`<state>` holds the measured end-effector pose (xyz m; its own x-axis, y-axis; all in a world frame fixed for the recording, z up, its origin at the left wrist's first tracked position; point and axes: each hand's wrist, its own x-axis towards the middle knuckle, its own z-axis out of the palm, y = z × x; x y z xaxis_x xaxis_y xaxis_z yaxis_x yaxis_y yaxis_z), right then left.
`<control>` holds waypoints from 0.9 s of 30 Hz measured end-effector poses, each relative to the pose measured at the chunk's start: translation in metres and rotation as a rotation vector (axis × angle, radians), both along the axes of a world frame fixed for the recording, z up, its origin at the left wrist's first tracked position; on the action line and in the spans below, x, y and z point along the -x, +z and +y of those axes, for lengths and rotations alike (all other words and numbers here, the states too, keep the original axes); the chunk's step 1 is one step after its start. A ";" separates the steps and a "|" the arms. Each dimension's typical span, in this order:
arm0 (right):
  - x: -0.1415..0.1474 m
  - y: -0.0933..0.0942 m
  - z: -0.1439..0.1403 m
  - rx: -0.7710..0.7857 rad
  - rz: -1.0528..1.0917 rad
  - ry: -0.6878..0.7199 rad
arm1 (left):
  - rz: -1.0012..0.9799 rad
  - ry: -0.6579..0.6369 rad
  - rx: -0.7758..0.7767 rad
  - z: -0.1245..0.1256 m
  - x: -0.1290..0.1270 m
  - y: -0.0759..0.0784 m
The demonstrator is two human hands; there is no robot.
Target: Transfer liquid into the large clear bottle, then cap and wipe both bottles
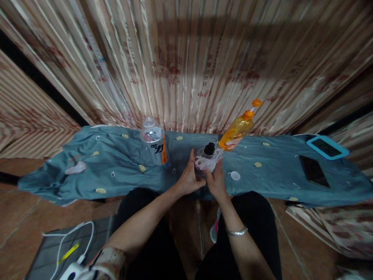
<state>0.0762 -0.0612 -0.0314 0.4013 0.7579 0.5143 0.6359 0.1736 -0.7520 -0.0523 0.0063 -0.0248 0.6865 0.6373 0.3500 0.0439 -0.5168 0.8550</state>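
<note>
Left hand (189,177), right hand (215,181) fingers grip black-capped jar (207,155); water bottle (154,140), orange bottle (236,130) flank; 2 phones (314,171) right.

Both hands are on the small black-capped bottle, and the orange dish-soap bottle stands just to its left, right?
Not quite. The head view shows both hands, left hand and right hand, on the small black-capped bottle, but the orange dish-soap bottle stands to its right, not its left.

From my remote seat, the only lettering I can find is on the clear plastic water bottle with an orange-and-white label (154,140), where bold dark characters stand. They are too blurred for me to read, and I can make out no other text.
</note>
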 end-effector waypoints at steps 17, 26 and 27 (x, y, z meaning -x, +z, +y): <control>0.007 0.017 0.002 -0.034 -0.090 -0.136 | -0.092 -0.010 0.272 -0.005 0.009 0.014; 0.016 0.006 0.008 -0.068 -0.069 -0.217 | -0.111 -0.019 0.294 -0.012 0.012 0.007; 0.017 -0.005 0.006 -0.075 -0.076 -0.205 | -0.115 -0.027 0.287 -0.012 0.011 0.006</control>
<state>0.0593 -0.0549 -0.0368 0.5009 0.6231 0.6007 0.7180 0.0884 -0.6904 -0.0633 -0.0058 -0.0185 0.6708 0.7035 0.2348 -0.0717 -0.2535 0.9647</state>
